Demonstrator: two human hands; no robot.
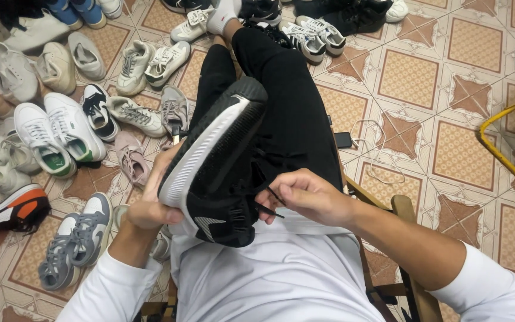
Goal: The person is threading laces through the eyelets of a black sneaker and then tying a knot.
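Now we sit in a wooden chair (402, 209) with a black sneaker (219, 173) tipped on our lap, its white-edged sole turned up and away and its laced top facing our chest, so the laces are easy to reach. Our left hand (153, 206) cups the shoe from underneath and along the sole's edge, fingers curled and pressed against it, which keeps it steady and tilted. Our right hand (305, 195) sits at the shoe's tongue side, thumb and forefinger pinching a thin black lace (271, 206) while the other fingers fold loosely into the palm; the lace runs taut from the pinch toward the eyelets. We cannot tell which eyelet it passes through, since the shoe's body hides that part.

On the tiled floor (412, 77) to our left lies a wide scatter of other shoes, mostly white and pale, among them a grey pair (75, 238) near the chair and an orange-and-black one (10, 211) farther out. To the right, a dark phone (343, 140) with a white cable (379, 149) rests on the tiles, well apart from our hands.
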